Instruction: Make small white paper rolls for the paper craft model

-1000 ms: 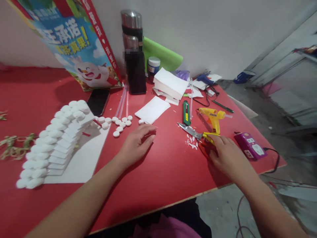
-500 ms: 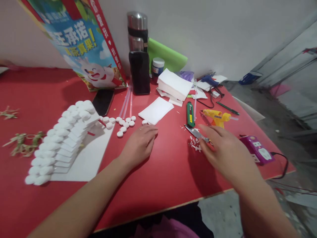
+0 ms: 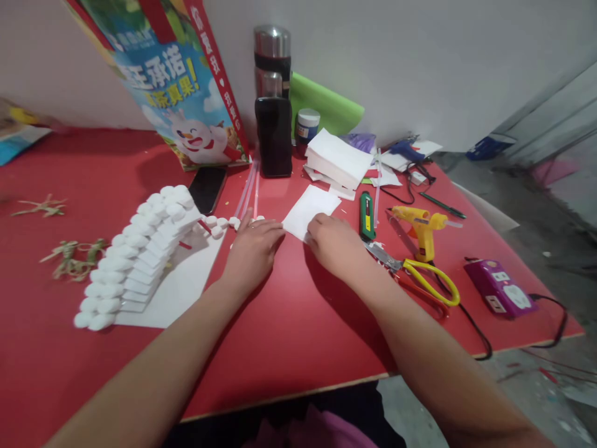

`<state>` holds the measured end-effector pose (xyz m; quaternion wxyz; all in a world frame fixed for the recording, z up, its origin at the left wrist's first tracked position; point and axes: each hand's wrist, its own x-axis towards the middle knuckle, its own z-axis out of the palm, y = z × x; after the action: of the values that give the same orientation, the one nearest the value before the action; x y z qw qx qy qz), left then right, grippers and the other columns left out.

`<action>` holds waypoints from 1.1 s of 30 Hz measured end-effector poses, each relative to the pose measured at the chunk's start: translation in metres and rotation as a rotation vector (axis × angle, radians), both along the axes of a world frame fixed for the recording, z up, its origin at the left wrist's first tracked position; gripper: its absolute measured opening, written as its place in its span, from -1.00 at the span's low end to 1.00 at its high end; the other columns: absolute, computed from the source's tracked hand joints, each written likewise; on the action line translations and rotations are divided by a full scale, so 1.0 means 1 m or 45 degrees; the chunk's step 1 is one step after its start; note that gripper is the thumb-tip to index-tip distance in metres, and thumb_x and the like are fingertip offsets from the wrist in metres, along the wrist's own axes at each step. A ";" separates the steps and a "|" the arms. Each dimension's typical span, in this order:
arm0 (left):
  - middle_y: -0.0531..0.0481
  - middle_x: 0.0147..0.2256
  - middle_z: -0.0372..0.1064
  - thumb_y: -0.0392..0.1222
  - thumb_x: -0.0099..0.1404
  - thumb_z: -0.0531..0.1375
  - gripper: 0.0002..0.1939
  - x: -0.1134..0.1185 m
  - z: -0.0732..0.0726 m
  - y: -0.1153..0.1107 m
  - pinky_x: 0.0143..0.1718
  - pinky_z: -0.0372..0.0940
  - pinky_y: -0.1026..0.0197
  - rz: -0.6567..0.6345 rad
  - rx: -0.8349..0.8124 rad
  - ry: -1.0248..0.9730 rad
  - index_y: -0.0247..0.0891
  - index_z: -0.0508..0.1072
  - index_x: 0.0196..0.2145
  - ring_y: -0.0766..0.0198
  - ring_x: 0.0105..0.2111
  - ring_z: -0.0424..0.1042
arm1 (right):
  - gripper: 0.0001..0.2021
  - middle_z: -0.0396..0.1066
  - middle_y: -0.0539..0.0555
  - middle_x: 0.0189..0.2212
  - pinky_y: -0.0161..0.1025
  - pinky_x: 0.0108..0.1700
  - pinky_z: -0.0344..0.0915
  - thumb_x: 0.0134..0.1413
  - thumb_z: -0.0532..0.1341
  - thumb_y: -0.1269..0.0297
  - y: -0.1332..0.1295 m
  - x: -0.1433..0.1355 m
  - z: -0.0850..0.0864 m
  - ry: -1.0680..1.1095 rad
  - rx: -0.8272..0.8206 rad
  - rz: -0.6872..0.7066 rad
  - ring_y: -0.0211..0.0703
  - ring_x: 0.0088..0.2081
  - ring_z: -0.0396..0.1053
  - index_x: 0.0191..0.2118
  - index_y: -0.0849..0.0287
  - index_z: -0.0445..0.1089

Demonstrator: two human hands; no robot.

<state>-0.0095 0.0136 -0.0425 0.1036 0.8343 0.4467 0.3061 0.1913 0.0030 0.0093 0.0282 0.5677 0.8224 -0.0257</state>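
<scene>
My left hand lies over the small white discs, its fingertips at the left corner of a small white paper stack. At the stack's lower right edge, the curled fingers of my right hand press together on the paper. Scissors with yellow and red handles rest to the right of that hand, beside a green cutter and white scraps. To the left, a curved model of white discs and folded card stands on a white sheet.
Behind are a printed bag, an upright phone, a flask, a flat phone and a larger paper stack. A yellow glue gun and purple power box with cords sit at right.
My right hand has let go of the scissors, which now lie on the table, and moved left to the paper stack. My left hand's fingers have come to the stack's left corner.
</scene>
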 end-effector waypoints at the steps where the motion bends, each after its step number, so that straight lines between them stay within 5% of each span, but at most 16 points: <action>1: -0.12 -0.10 0.67 -0.36 0.47 0.04 -0.61 0.000 -0.001 0.001 0.40 0.09 -0.45 -0.002 0.012 0.001 -0.12 0.68 -0.18 -0.05 -0.04 0.62 | -0.73 0.49 0.37 -0.09 -0.02 -0.19 0.31 0.37 0.09 0.48 -0.001 0.002 0.004 -0.031 -0.026 -0.005 0.19 -0.14 0.51 -0.05 0.34 0.55; 4: -0.16 -0.01 0.65 -0.42 0.45 -0.02 -0.55 -0.002 -0.003 0.003 0.39 0.18 -0.37 -0.011 0.071 0.028 -0.18 0.65 -0.07 -0.01 -0.02 0.61 | -0.74 0.49 0.36 -0.13 -0.05 -0.25 0.29 0.38 0.11 0.42 0.001 0.005 0.005 -0.021 -0.019 -0.019 0.20 -0.14 0.49 -0.09 0.33 0.57; 11: -0.34 0.22 0.48 -0.37 0.50 0.00 -0.60 -0.010 -0.002 0.005 0.36 0.28 -0.26 0.086 0.114 0.014 -0.33 0.57 0.09 -0.05 0.24 0.47 | -0.78 0.49 0.31 -0.12 -0.04 -0.04 0.27 0.40 0.20 0.30 0.007 0.017 -0.019 0.203 0.146 -0.008 0.17 -0.06 0.39 -0.10 0.31 0.55; 16: -0.29 0.25 0.45 -0.28 0.53 0.09 -0.66 -0.005 0.003 -0.002 0.43 0.15 -0.29 0.054 0.144 -0.009 -0.26 0.52 0.16 -0.04 0.29 0.43 | -0.74 0.50 0.24 -0.21 -0.10 -0.18 0.20 0.38 0.12 0.42 0.011 0.025 -0.018 0.265 0.079 -0.007 0.06 -0.16 0.37 -0.26 0.24 0.57; 23: -0.27 0.24 0.47 -0.25 0.53 0.14 -0.68 -0.001 0.008 -0.008 0.42 0.19 -0.22 0.024 0.133 -0.123 -0.23 0.51 0.17 0.01 0.25 0.46 | -0.82 0.48 0.24 -0.12 -0.09 -0.07 0.26 0.29 0.25 0.26 0.007 0.023 -0.017 0.386 0.146 0.048 0.12 -0.06 0.38 -0.12 0.25 0.51; 28: -0.20 0.20 0.51 -0.19 0.53 0.16 -0.73 -0.003 0.008 -0.009 0.36 0.28 -0.21 0.000 0.085 -0.144 -0.19 0.57 0.08 0.01 0.21 0.50 | -0.86 0.49 0.24 -0.19 -0.12 -0.13 0.22 0.26 0.17 0.43 0.011 0.019 -0.022 0.352 0.102 0.047 0.06 -0.11 0.37 -0.26 0.23 0.49; 33: -0.18 0.24 0.49 -0.19 0.54 0.15 -0.62 -0.002 0.012 -0.015 0.34 0.31 -0.20 -0.011 0.065 -0.152 -0.15 0.47 0.25 0.00 0.26 0.46 | -0.92 0.47 0.07 -0.34 -0.19 -0.23 0.27 0.15 0.24 0.40 0.013 0.024 -0.023 0.951 0.000 -0.169 -0.13 -0.32 0.39 -0.38 0.16 0.41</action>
<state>-0.0111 -0.0010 -0.0302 0.1102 0.8188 0.4282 0.3662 0.2153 0.0161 -0.0133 -0.2752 0.5713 0.7374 -0.2326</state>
